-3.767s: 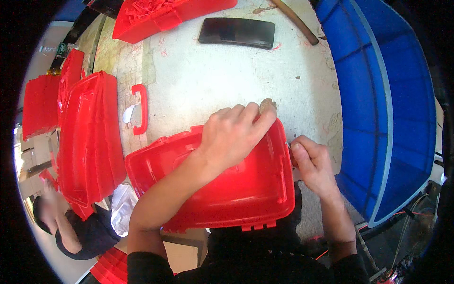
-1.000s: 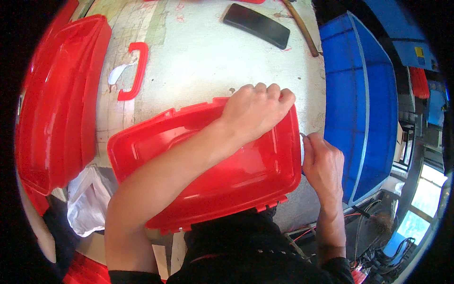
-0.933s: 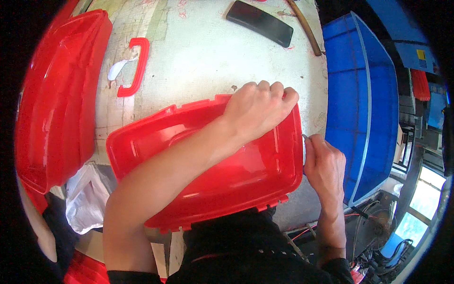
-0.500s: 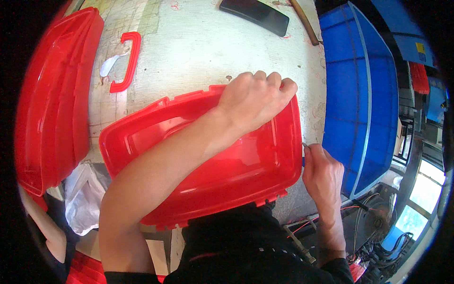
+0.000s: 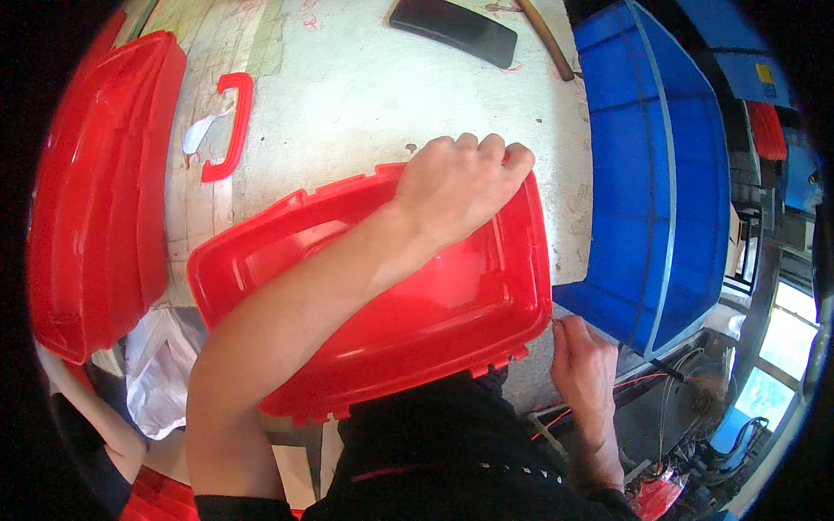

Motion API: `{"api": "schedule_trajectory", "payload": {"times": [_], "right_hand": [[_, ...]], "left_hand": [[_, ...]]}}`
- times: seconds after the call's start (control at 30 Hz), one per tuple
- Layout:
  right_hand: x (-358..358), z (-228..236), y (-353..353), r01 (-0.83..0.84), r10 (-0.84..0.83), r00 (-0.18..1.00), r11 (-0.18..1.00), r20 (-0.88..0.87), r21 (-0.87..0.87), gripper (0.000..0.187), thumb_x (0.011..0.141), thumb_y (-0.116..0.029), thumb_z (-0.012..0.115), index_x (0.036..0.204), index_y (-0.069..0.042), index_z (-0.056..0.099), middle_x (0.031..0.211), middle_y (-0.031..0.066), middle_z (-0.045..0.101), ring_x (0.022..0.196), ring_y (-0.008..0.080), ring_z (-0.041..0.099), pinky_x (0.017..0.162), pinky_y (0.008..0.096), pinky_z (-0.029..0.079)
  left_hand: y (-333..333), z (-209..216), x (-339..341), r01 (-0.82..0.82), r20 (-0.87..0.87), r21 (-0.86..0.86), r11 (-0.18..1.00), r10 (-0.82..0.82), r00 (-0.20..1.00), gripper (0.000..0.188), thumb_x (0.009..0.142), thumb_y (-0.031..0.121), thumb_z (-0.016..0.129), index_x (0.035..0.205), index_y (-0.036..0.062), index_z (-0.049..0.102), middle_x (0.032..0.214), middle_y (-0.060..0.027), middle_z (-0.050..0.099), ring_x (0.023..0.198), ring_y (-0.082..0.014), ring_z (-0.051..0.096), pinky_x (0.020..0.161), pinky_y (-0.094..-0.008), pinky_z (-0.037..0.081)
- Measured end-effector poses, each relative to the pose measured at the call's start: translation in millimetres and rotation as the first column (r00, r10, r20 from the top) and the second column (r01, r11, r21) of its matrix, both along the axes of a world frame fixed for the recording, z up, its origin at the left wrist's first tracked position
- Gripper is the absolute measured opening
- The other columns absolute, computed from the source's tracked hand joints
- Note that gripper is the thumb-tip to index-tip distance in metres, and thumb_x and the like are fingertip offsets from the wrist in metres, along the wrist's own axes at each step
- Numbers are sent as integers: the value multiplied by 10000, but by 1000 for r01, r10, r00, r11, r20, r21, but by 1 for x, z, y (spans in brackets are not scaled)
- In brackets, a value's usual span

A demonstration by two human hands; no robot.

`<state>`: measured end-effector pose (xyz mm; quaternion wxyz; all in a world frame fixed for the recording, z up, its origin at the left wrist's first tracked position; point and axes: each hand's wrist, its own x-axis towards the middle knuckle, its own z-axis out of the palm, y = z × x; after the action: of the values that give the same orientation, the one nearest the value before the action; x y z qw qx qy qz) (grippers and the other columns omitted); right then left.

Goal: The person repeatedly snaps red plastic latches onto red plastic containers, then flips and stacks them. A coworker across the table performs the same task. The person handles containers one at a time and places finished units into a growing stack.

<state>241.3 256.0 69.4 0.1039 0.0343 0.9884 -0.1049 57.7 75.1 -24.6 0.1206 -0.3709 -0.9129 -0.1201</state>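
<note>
1. Resting at the near edge of the worktable (image 5: 365, 95), the right hand (image 5: 584, 365) has its fingers curled loosely, fingertips touching the right near corner of the red plastic shell (image 5: 408, 304); whether they pinch anything small there cannot be told.
2. Red plastic shell: wide, shallow, moulded, open side up, lying across the near edge of the worktable with its near left part overhanging that edge, tilted so its left end sits nearer.
3. Left hand (image 5: 456, 187): reaching across the shell, fingers bent over its far right rim and gripping that rim, knuckles up.
4. Blue crate (image 5: 660, 174): large, ribbed, standing along the right edge of the worktable, just beside the shell's right end.
5. Stacked red shells (image 5: 95, 191): similar mouldings lying along the left edge, apart from the held one.
6. Red handle (image 5: 230, 130): loose U-shaped piece lying flat toward the far left of the worktable, beside a scrap of white paper (image 5: 198, 135).
7. Dark flat block (image 5: 452, 30): oblong, at the far edge, with a wooden stick (image 5: 547, 39) just to its right.
</note>
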Motion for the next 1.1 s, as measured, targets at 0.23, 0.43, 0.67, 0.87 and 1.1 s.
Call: {"api": "schedule_trajectory", "payload": {"times": [0.23, 0.43, 0.67, 0.87, 1.1], "right_hand": [[-69, -9, 4, -206, 163, 970, 948, -182, -245, 155, 865, -106, 695, 996, -58, 627, 815, 129, 664, 680, 316, 669, 576, 404, 521], [-59, -22, 24, -358, 343, 934, 897, -103, -260, 100, 835, -98, 727, 881, -59, 647, 817, 113, 647, 675, 299, 657, 566, 386, 522], [7, -7, 57, -153, 164, 986, 937, 6, -314, 167, 830, -34, 714, 990, -62, 673, 820, 116, 682, 678, 295, 672, 586, 369, 533], [-43, -13, 27, -203, 123, 946, 947, -301, -250, 441, 785, -162, 781, 1201, -112, 643, 805, 97, 650, 676, 265, 664, 567, 354, 534], [-98, -44, 15, -362, 292, 843, 929, -452, -73, 102, 881, -118, 696, 954, -71, 643, 780, 93, 658, 652, 265, 659, 553, 346, 533]], "left_hand": [[-2, 4, 0, 0, -15, 15, 1000, 0, 1000, 242, 889, 123, 665, 1113, 36, 632, 919, -135, 716, 767, -214, 728, 598, -296, 593], [-5, 4, -1, -22, -4, 52, 998, 22, 1000, 225, 862, 102, 621, 1079, 63, 579, 844, -101, 653, 757, -229, 710, 575, -327, 585], [-7, 5, -3, -19, 13, 46, 999, 19, 1000, 253, 851, 66, 625, 1102, 76, 588, 847, -101, 654, 761, -236, 711, 579, -332, 585], [-5, 10, -3, -42, 8, -41, 998, 42, 999, 213, 868, 95, 619, 1078, 75, 591, 844, -98, 657, 754, -236, 709, 573, -352, 573], [-6, 12, -3, -85, 57, 19, 996, 83, 995, 169, 922, 146, 602, 1076, 80, 579, 854, -131, 658, 749, -293, 699, 585, -426, 564]]}}
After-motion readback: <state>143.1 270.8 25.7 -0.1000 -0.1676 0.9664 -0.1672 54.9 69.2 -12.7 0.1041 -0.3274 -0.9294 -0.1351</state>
